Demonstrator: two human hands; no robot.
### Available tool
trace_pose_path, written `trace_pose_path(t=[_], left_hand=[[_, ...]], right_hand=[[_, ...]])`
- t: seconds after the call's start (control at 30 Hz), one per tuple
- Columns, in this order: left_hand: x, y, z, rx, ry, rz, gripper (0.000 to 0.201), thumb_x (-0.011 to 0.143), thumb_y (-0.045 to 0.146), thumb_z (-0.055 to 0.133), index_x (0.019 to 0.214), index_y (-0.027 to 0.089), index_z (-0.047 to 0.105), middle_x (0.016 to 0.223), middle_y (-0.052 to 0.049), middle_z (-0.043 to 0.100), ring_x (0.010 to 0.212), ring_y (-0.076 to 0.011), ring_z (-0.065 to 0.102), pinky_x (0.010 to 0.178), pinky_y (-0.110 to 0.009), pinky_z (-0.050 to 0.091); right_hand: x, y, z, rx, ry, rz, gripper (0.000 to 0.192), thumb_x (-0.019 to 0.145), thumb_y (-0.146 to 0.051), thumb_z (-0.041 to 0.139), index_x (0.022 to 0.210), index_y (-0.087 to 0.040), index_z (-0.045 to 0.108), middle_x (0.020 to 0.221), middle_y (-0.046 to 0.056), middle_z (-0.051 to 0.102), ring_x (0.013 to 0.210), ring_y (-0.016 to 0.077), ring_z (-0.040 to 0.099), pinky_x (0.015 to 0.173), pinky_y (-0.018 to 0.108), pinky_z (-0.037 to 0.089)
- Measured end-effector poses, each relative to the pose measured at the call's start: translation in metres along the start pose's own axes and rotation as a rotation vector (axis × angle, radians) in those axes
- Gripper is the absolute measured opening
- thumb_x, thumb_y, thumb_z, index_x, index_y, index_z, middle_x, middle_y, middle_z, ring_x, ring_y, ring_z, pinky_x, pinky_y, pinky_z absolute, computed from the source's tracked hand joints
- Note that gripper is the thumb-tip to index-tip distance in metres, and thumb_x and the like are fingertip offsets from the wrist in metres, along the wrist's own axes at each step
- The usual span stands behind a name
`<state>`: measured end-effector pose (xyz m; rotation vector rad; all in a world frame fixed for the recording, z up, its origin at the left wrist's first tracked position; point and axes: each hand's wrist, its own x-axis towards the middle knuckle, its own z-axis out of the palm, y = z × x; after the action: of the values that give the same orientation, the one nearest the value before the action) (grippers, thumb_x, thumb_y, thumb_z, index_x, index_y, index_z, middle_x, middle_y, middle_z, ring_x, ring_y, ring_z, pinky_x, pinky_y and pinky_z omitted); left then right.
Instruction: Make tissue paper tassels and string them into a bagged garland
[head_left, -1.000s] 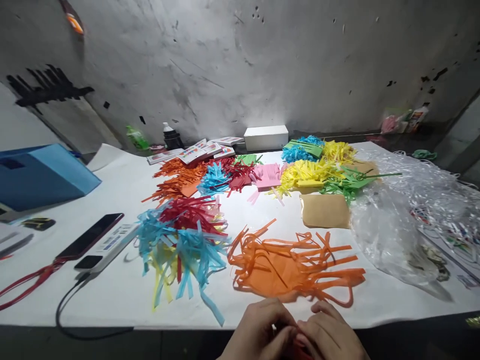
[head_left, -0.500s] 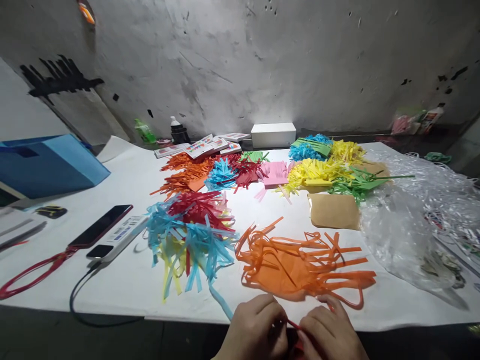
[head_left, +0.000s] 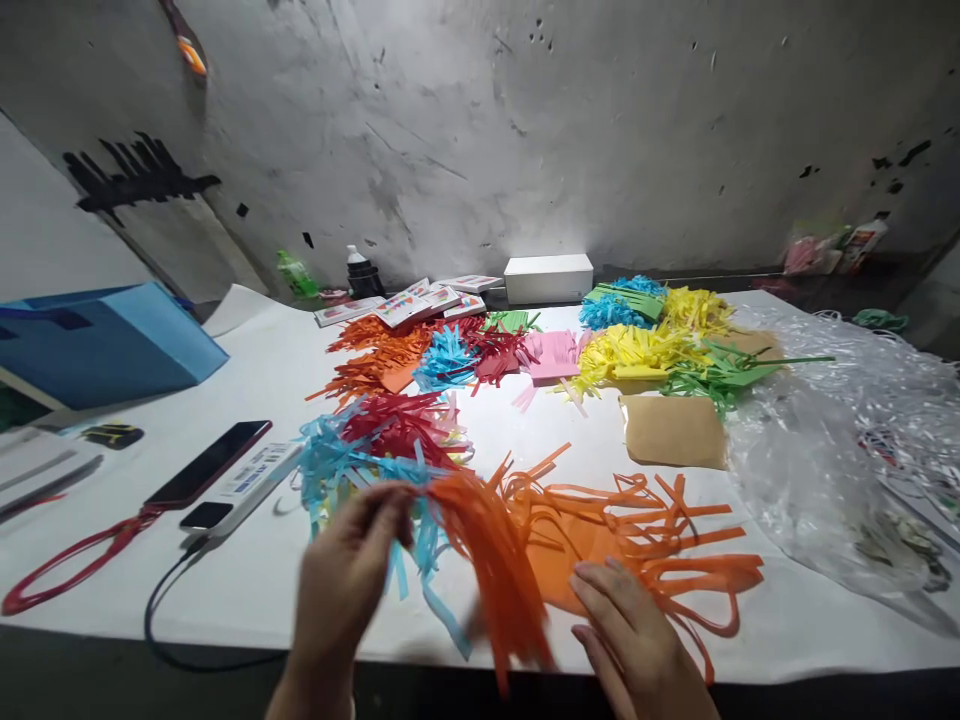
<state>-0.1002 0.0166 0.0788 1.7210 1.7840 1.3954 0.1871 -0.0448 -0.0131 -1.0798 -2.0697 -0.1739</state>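
My left hand [head_left: 358, 560] pinches the top end of an orange paper tassel [head_left: 495, 565], whose strips hang down to the right and are blurred by motion at their ends. To the right of the tassel, my right hand [head_left: 626, 630] has its fingers stretched out and holds nothing. Its fingertips are over the lower edge of a fringed orange paper sheet [head_left: 570, 550] that lies flat on the table. Behind my left hand is a pile of light blue tassels [head_left: 330, 460], with dark red tassels [head_left: 397, 425] and some yellow strips in it.
Fringed papers in several colours, among them a pink one [head_left: 553, 355] and yellow ones [head_left: 641, 350], line the back. A brown card [head_left: 673, 430] and clear plastic bags [head_left: 810, 490] lie right. A phone [head_left: 210, 465], a power bank [head_left: 240, 485] and a blue box [head_left: 112, 340] are left.
Both hands were together at the table's near edge on a thin red-orange strand. My left hand has moved left and up, raising the orange tassel into view; my right hand has come off it.
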Motion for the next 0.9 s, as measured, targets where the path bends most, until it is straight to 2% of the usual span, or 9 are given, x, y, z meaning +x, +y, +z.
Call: trace_pose_path(t=[0.07,0.13,0.2,0.3,0.37,0.6,0.67,0.77,0.9], left_hand=[[0.030,-0.004,-0.011,0.144,0.336,0.114,0.047,0.088,0.045,0.063,0.125,0.017,0.056,0.126,-0.015,0.061,0.106,-0.0297,0.066,0.088,-0.044,0.057],[0.037,-0.001,-0.004,0.275,0.431,0.302,0.055,0.088,0.040,0.064,0.135,0.015,0.050,0.145,-0.019,0.047,0.135,-0.0367,0.046,0.109,-0.056,0.041],[0.021,0.007,0.021,0.279,0.168,0.490,0.034,0.094,0.029,0.057,0.126,0.018,0.057,0.135,-0.015,0.058,0.133,-0.0311,0.050,0.112,-0.051,0.041],[-0.027,0.021,0.074,0.189,-0.601,0.623,0.029,0.095,0.013,0.046,0.117,0.025,0.063,0.116,-0.004,0.073,0.105,-0.0166,0.069,0.093,-0.026,0.056],[-0.051,0.022,0.103,0.218,-0.728,0.651,0.032,0.092,0.017,0.056,0.120,0.030,0.064,0.117,0.000,0.075,0.105,-0.0173,0.070,0.096,-0.028,0.056],[-0.021,-0.011,0.111,0.750,-0.316,0.431,0.031,0.089,0.026,0.065,0.118,0.016,0.070,0.126,-0.022,0.070,0.116,-0.0462,0.063,0.097,-0.077,0.041],[-0.021,-0.013,0.100,0.777,-0.243,0.434,0.033,0.090,0.027,0.064,0.121,0.016,0.068,0.130,-0.022,0.067,0.119,-0.0428,0.063,0.101,-0.072,0.041],[-0.043,-0.009,0.093,0.544,-0.448,0.752,0.053,0.088,0.045,0.065,0.132,0.017,0.058,0.133,-0.017,0.067,0.121,-0.0350,0.062,0.107,-0.057,0.044],[-0.075,-0.005,0.094,0.213,-0.506,0.885,0.023,0.102,0.023,0.043,0.110,0.022,0.065,0.107,-0.005,0.078,0.105,-0.0190,0.070,0.104,-0.036,0.048]], right_hand=[[0.004,0.003,0.012,-0.038,0.029,0.010,0.027,0.100,-0.017,0.043,0.110,-0.017,0.068,0.112,0.009,0.073,0.106,0.0239,0.069,0.103,0.040,0.051],[0.005,0.005,0.022,-0.052,0.083,0.041,0.032,0.099,-0.011,0.038,0.099,-0.017,0.070,0.103,0.008,0.075,0.097,0.0215,0.071,0.105,0.041,0.049],[0.002,0.009,0.028,-0.055,0.123,0.040,0.035,0.097,-0.006,0.037,0.094,-0.017,0.070,0.099,0.007,0.075,0.094,0.0197,0.070,0.105,0.039,0.048],[-0.008,0.017,0.027,-0.087,0.093,-0.018,0.032,0.094,-0.007,0.041,0.099,-0.017,0.070,0.106,0.009,0.074,0.102,0.0218,0.069,0.102,0.040,0.049],[-0.016,0.022,0.025,-0.105,0.064,-0.086,0.031,0.093,-0.007,0.043,0.102,-0.017,0.070,0.107,0.009,0.075,0.104,0.0227,0.068,0.104,0.042,0.049],[-0.028,0.025,0.029,-0.087,0.175,-0.114,0.027,0.092,-0.001,0.047,0.091,-0.015,0.070,0.091,0.007,0.077,0.092,0.0185,0.073,0.107,0.038,0.048],[-0.027,0.027,0.030,-0.114,0.194,-0.125,0.023,0.094,-0.004,0.050,0.089,-0.015,0.070,0.090,0.008,0.078,0.091,0.0191,0.074,0.103,0.037,0.051],[-0.025,0.030,0.030,-0.136,0.210,-0.183,0.022,0.096,-0.008,0.048,0.090,-0.013,0.069,0.094,0.010,0.078,0.096,0.0211,0.075,0.102,0.036,0.053],[-0.027,0.029,0.022,-0.095,0.133,-0.195,0.033,0.100,-0.006,0.036,0.093,-0.014,0.067,0.097,0.008,0.078,0.106,0.0205,0.072,0.112,0.040,0.045]])
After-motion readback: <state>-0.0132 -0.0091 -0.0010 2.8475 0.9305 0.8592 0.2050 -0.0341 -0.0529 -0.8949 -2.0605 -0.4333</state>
